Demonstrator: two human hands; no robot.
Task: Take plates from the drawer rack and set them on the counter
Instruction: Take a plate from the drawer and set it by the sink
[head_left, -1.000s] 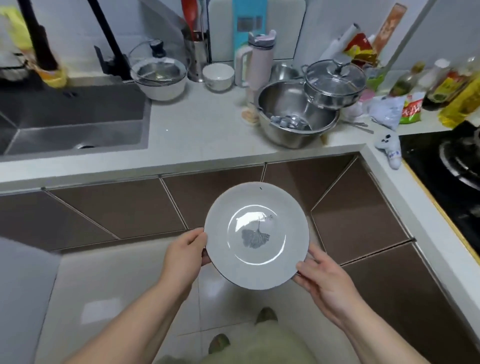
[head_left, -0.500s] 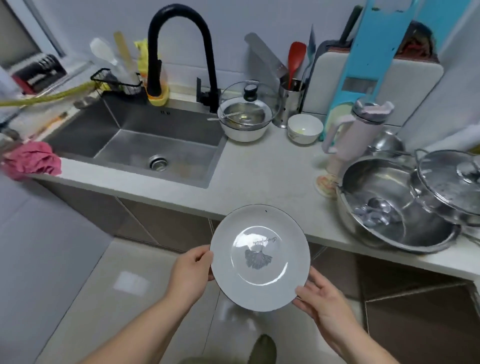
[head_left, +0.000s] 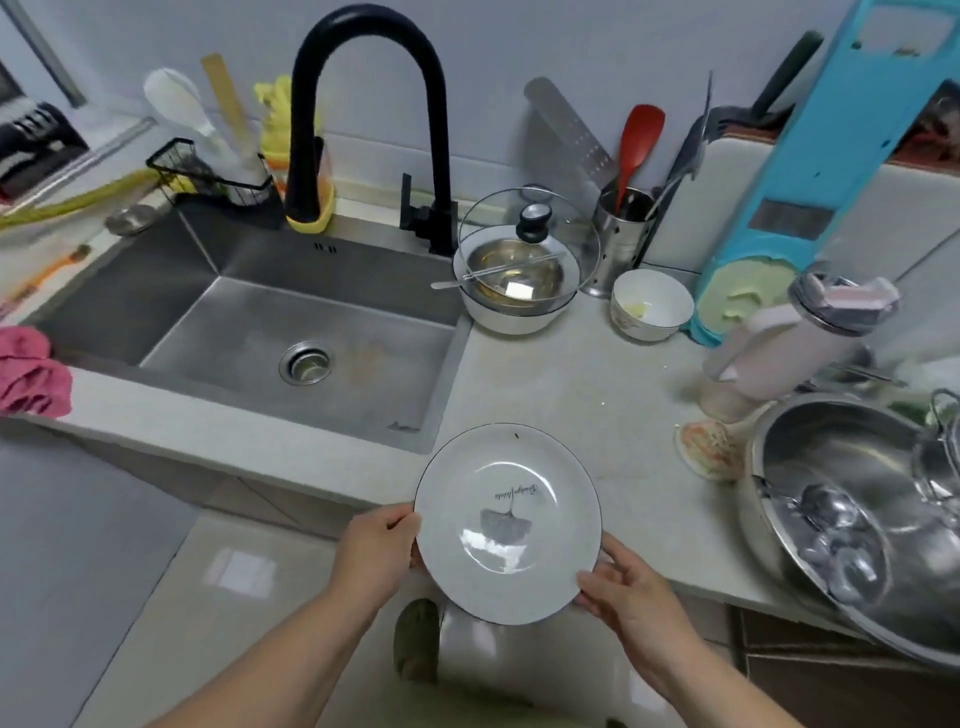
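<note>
With my left hand (head_left: 376, 553) and right hand (head_left: 631, 595) closed on opposite rims of the plate (head_left: 508, 522), held level over the worktop (head_left: 566, 384) edge, I'd lower it flat onto the bare patch just ahead, short of the steel basin (head_left: 852, 514).

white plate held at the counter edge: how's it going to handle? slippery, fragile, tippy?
The plate looks like glazed ceramic: stiff, probably breakable if dropped. Its glossy face shows glare, so likely slick; the left hand and right hand pinch opposite rims, which suits that. It seems wide and shallow, so on the bare counter it should sit flat, not roll or tip.
</note>
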